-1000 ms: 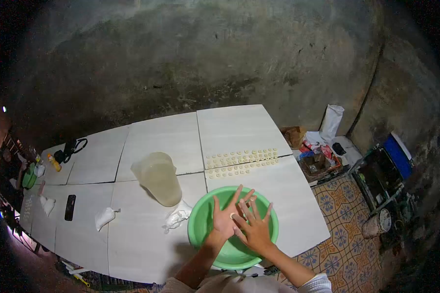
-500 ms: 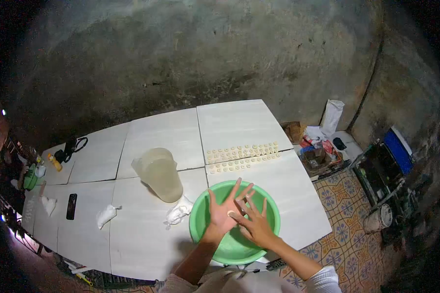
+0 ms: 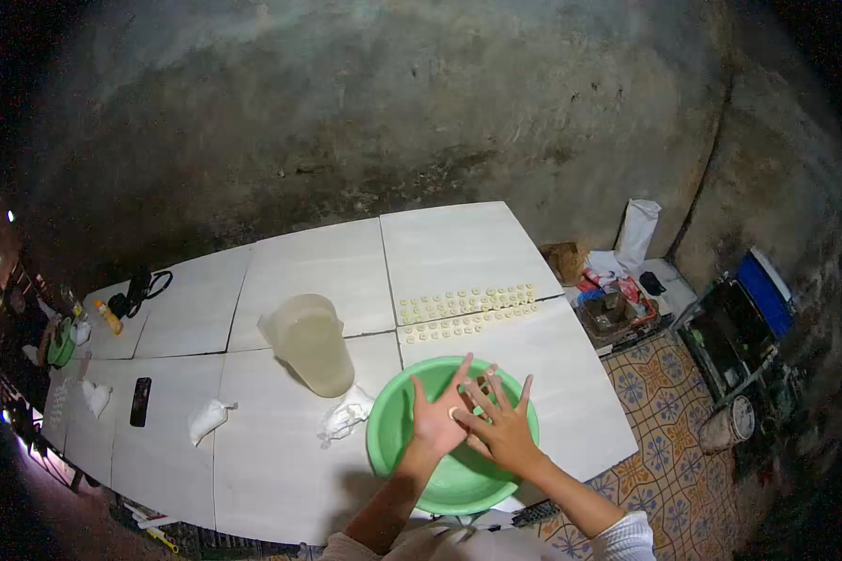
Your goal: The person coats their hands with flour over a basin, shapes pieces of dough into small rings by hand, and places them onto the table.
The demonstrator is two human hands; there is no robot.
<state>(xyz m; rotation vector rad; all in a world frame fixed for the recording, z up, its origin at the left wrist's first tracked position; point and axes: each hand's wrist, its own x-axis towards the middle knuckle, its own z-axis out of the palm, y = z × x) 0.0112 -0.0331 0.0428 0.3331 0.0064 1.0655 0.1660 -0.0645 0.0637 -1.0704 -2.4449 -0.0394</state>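
Over a green basin [image 3: 381,455], my left hand [image 3: 435,425] is turned palm up with its fingers spread. A small pale dough disc [image 3: 454,412] rests on that palm. My right hand [image 3: 510,438] reaches across from the right, fingers fanned out, and a fingertip touches or nearly touches the disc. Beyond the basin, rows of similar small dough pieces [image 3: 468,302] lie on the white tabletop [image 3: 299,458]. The bottom of the basin is partly hidden by my hands and forearms.
Left of the basin stand a translucent pitcher [image 3: 313,351] and a crumpled white bag [image 3: 344,418]. Farther left are another white bag [image 3: 210,421] and a phone [image 3: 140,402]. A cluttered box [image 3: 613,309] sits past the table's right edge, near a bucket [image 3: 726,424].
The view has shifted slightly, so the table appears lower. My right hand's fingers have changed position a little over the left palm. The disc is still on that palm.
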